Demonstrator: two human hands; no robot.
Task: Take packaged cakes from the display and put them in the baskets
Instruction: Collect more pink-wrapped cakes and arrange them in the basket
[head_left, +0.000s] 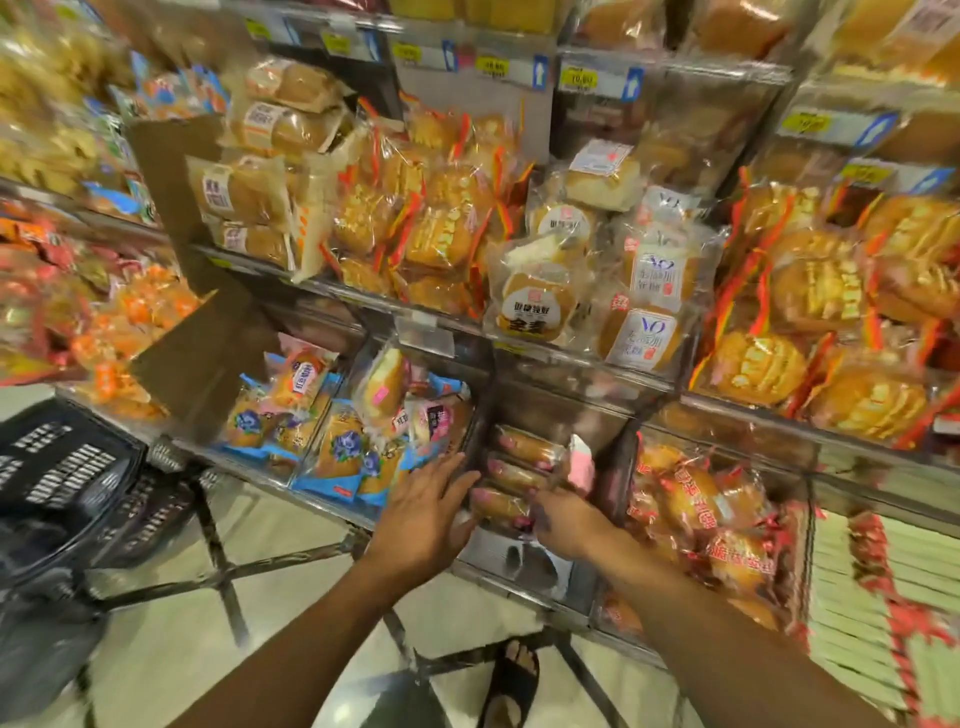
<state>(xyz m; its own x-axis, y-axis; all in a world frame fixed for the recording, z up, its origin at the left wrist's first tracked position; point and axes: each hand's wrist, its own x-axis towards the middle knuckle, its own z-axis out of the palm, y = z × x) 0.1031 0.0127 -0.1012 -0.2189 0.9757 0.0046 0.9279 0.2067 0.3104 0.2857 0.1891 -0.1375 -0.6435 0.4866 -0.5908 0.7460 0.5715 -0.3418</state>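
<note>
**Q:** Where are the cakes?
**Me:** Low bin, bottom shelf. Three cakes lie stacked flat, their pink wrapper ends to the right. None is out yet.

**Q:** And your hands?
**Me:** My left hand is flat with straight fingers, tips at the bin's left divider, holding nothing. My right hand reaches in over the front wall, fingertips at the lowest cake. Blur and the packet hide them, so I cannot tell whether they have closed on it or merely touch it.

**Q:** How do you take it well?
**Me:** My judgement is to grip across the body of the packet, not the crimped end. The film looks slick and would likely slide or tear. The crumb is soft, so squeeze lightly. The top cake is the easier one to take first. If I pull the bottom one, the left hand should steady the stack. Then lift clear of the front wall before swinging away.

**Q:** Where does it go?
**Me:** The basket is black, low down and well off to my left, past the blue packets.
</note>
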